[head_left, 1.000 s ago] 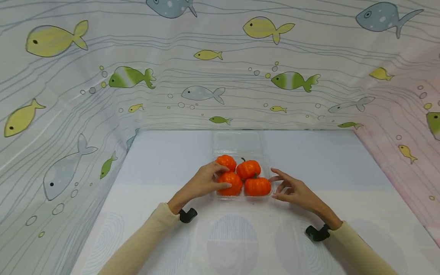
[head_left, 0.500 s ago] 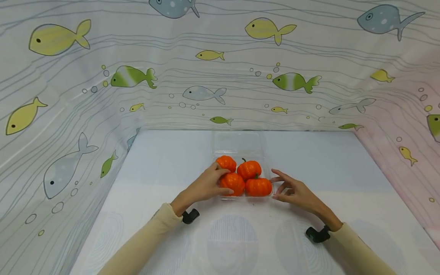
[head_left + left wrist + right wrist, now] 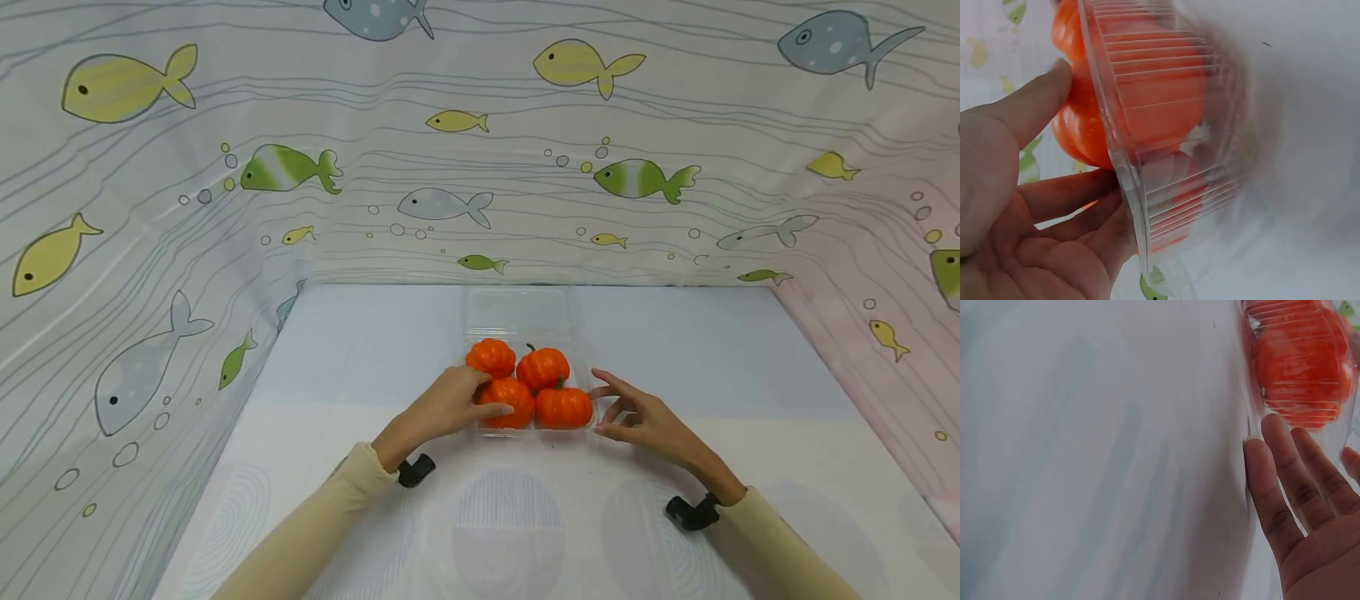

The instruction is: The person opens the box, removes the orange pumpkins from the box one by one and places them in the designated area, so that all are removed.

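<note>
In the head view, a clear plastic clamshell box (image 3: 580, 354) holds several small orange pumpkins. My left hand (image 3: 442, 404) is around the front-left pumpkin (image 3: 504, 398), thumb on its near side and fingers on its far-left side. The left wrist view shows the thumb (image 3: 1050, 94) touching this pumpkin above the box rim. Beside it sit the front-right pumpkin (image 3: 564, 408), the back-left pumpkin (image 3: 490, 357) and the back-right pumpkin (image 3: 543, 368), which has a dark stem. My right hand (image 3: 637, 417) stays at the box's right side, fingers spread, holding nothing.
The box's lid (image 3: 517, 310) lies folded back on the white table (image 3: 360, 350). A curtain printed with fish (image 3: 442, 204) surrounds the table at the back and sides. A small black camera (image 3: 416, 471) sits at the left wrist, another camera (image 3: 692, 512) at the right.
The front-left pumpkin has shifted slightly right with my left hand. My left fingers have drawn nearer, off the back-left pumpkin, which now shows more fully. The right hand keeps its place.
</note>
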The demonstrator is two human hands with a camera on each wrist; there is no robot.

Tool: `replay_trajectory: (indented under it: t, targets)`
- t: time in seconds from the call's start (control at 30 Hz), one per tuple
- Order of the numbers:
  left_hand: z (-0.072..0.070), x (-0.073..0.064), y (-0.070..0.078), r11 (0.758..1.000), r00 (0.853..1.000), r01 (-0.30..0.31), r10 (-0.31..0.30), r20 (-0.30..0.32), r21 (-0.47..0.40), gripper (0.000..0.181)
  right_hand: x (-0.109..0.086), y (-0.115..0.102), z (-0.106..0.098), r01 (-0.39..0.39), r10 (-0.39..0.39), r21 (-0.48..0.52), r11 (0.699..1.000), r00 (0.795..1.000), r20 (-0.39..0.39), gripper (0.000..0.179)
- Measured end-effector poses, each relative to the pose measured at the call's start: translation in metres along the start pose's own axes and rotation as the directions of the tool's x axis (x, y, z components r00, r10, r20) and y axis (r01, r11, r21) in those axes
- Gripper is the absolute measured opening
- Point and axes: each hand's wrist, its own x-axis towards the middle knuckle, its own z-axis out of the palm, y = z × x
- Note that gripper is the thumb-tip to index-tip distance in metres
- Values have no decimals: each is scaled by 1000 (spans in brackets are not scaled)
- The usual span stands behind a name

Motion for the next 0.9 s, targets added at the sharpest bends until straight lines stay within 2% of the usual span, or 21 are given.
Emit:
replay_trajectory:
  t: [0.1,0.27,0.37,0.57,0.67,0.73,0.9]
  targets:
    - [1,0,0,1000,999,17,-17,30,-6,31,0,0,0,5,-5,6,1000,1000,-2,85]
    - [4,1,1,998,996,52,-49,76,-30,57,-1,1,0,11,-11,15,1000,1000,2,85]
    - [5,2,2,995,993,77,-71,97,-56,62,-1,2,0,17,-17,13,1000,1000,5,85]
    - [7,3,2,991,996,72,-65,62,-110,51,-1,1,0,16,-16,9,1000,1000,6,85]
    - [7,3,1,989,997,69,-63,49,-129,50,-1,0,0,15,-15,8,1000,1000,7,86]
    - [7,2,2,986,996,85,-79,45,-143,53,-1,0,0,15,-15,6,1000,1000,5,86]
    - [6,0,4,977,990,136,-130,50,-161,75,-1,2,0,17,-17,7,1000,1000,-1,86]
